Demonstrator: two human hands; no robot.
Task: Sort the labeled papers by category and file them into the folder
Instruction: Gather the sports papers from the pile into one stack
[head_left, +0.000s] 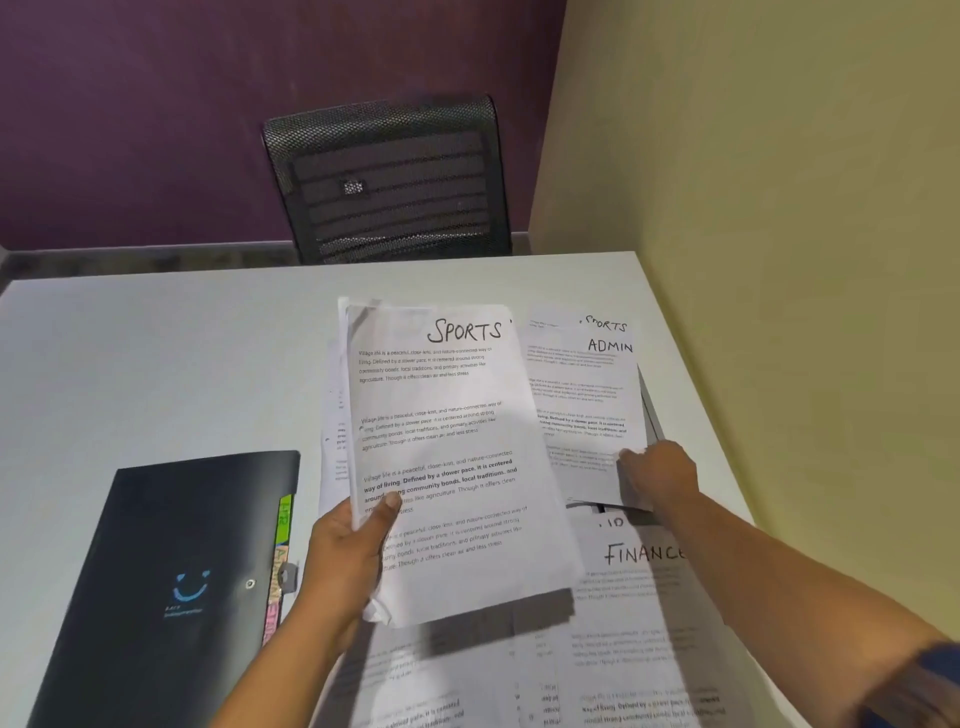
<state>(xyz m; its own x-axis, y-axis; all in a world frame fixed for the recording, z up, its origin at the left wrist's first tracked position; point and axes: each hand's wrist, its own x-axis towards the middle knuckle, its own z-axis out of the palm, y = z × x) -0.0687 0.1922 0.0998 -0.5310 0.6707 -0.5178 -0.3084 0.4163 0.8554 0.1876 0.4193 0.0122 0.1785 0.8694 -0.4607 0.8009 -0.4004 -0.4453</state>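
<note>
SPORTS stack (447, 457) in the left hand (348, 551), ADMIN sheet (582, 395) under the right hand (660, 475).
The stack hangs above the worktop (156, 364), long axis running away from the person, gripped at its near left edge. The right fingers (631, 460) curl, pinching the ADMIN sheet's near edge; the FINANCE sheet (639, 571) lies nearer. The closed folder (171, 571) lies just left of the left hand, nothing between.
</note>
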